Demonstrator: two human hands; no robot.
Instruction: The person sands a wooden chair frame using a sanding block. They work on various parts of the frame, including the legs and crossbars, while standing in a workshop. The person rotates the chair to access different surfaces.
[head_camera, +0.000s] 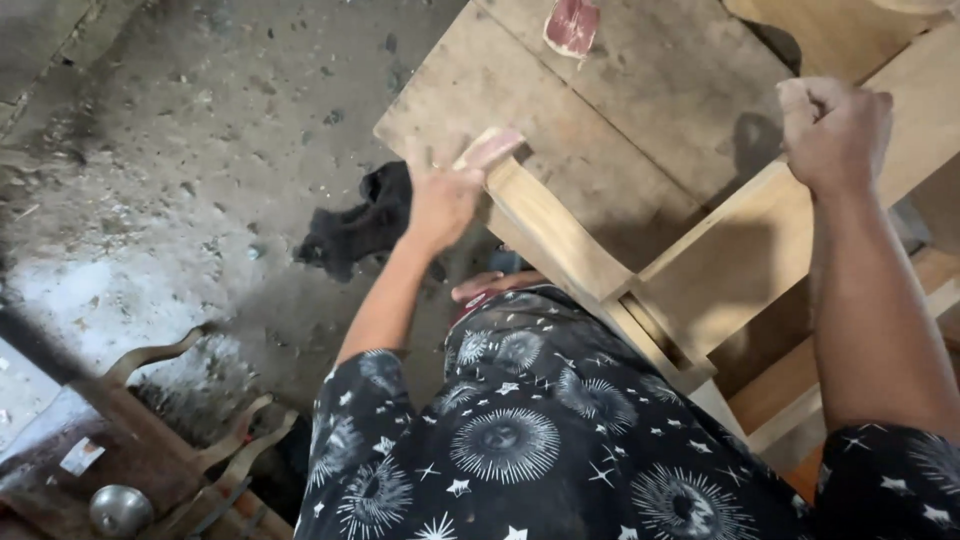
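Stained grey concrete floor (180, 150) across the left half of the frame, with small dark specks and a pale patch at middle left. Crumpled black cloth (355, 225) on it, near the frame's centre. In the lower left corner, rusty metal frame (150, 440) with curved flat strips, plus round silver knob (120, 508) at its lower edge. At top centre, reddish piece of sandpaper (572, 25) on worn wooden board (640, 110).

A rough woodworking shop: a stained, dusty concrete floor (170, 150), a bare wooden frame (640, 270) lying on worn plywood boards (620, 100), a dark rag (360, 225), and rusty metal scrap (150, 450).
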